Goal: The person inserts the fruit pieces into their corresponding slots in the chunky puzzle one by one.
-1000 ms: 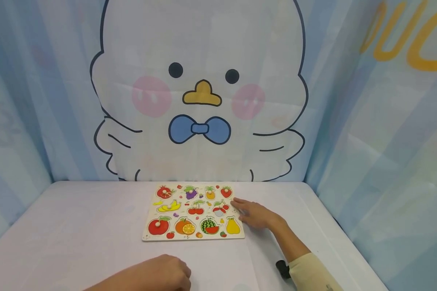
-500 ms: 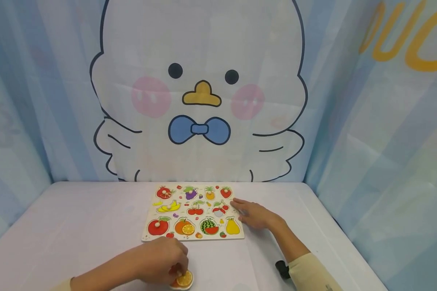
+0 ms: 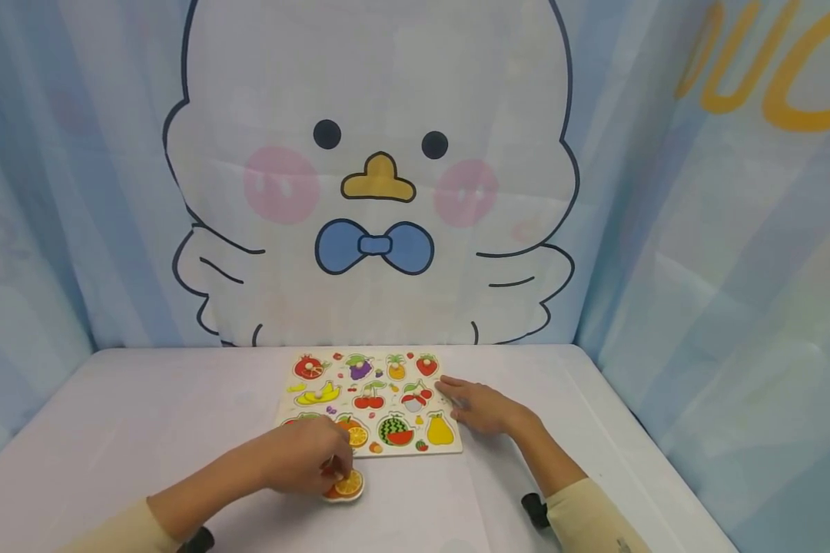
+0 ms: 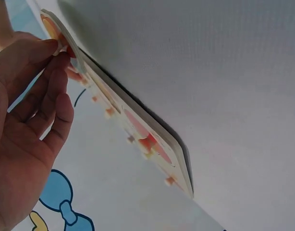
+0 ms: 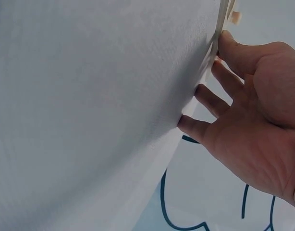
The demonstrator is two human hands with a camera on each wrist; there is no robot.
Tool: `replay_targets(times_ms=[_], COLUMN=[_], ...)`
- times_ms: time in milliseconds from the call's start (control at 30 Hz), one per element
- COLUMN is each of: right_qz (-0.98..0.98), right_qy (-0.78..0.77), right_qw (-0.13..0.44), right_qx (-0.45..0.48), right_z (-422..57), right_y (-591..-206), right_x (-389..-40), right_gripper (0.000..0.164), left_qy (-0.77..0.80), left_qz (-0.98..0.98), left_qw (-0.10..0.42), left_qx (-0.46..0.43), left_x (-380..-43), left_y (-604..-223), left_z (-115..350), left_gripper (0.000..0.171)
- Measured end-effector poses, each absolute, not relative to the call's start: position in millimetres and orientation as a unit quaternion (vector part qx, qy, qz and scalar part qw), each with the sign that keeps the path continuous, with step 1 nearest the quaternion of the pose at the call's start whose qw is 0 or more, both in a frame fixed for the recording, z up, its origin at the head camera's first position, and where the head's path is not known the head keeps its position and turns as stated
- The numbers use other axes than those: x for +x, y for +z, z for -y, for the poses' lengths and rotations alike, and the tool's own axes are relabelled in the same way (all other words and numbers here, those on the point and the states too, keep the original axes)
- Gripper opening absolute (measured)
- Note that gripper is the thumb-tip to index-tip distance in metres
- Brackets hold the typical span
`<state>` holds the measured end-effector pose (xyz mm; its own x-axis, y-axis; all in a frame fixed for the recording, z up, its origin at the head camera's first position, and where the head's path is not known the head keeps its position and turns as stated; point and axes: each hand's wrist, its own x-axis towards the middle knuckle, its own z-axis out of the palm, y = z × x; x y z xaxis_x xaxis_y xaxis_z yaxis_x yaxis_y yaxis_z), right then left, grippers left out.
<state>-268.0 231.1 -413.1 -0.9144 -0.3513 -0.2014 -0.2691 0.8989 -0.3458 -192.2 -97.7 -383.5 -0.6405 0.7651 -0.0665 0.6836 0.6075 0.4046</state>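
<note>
My left hand [image 3: 307, 457] pinches an orange-shaped puzzle piece [image 3: 349, 485], which shows a whole orange with a cut slice. It is held just in front of the fruit puzzle board [image 3: 449, 450]. In the left wrist view, thumb and fingertips hold the tilted piece [image 4: 52, 28] near the board's edge, and the knob is mostly hidden. The board carries an orange picture [image 3: 356, 436] in its front row, partly behind my left hand. At the board's right edge, my right hand [image 3: 483, 407] rests on the table with extended fingers, its thumb near the board.
The white-covered table [image 3: 166, 415] runs back to a curtain with a cartoon bird [image 3: 380, 299]. Knobbed fruit pieces, such as the bananas [image 3: 318, 395], sit in the board. A black object [image 3: 534, 510] shows by the right sleeve, another [image 3: 197, 540] by the left.
My left hand has come forward from the table's near side toward the board, bringing the orange puzzle piece into view and closer to the board. My right hand stays at the board's right edge.
</note>
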Motion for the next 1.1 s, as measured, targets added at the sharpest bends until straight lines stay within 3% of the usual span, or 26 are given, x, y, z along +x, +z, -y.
replay_targets(times_ms=[467, 1100], right_qz=[-0.965, -0.966], right_qy=[-0.156, -0.152], right_qw=[0.133, 0.135], right_qx=[-0.161, -0.160], right_z=[-232.0, -231.4], right_y=[-411.7, -412.1], right_x=[-269.4, -268.7], right_gripper=[0.059, 0.060], left_qy=[0.169, 0.152], left_qz=[-0.897, -0.911], left_qw=[0.067, 0.067], left_qx=[0.404, 0.376], left_x=[-226.8, -252.4], left_y=[-385.5, -391.5], left_z=[95.8, 91.6], left_gripper=[0.011, 0.008])
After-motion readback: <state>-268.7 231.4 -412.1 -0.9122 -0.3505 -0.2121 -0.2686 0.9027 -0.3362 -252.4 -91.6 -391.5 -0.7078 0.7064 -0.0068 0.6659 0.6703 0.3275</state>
